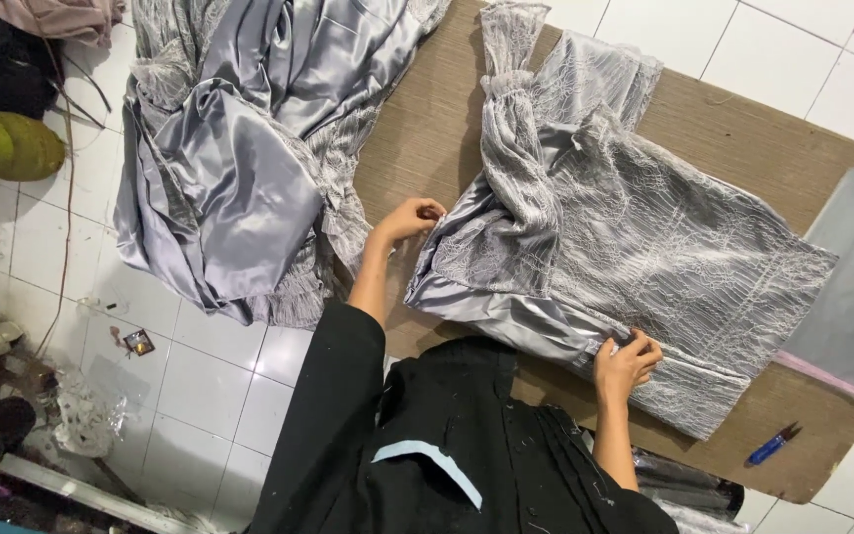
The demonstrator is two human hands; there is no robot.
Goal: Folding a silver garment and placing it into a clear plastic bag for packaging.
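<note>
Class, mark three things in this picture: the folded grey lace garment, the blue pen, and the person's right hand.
Folded grey lace garment [635, 237]: head view, on the lace front panel.
Blue pen [772, 446]: head view, middle of the barrel.
Right hand [627, 363]: head view, back of the hand at the garment's hem.

Open strip of brown surface [417, 138] between heaped satin pile [239, 168] and folded lace garment [615, 237]; blue pen [773, 445] near bottom corner.
</note>
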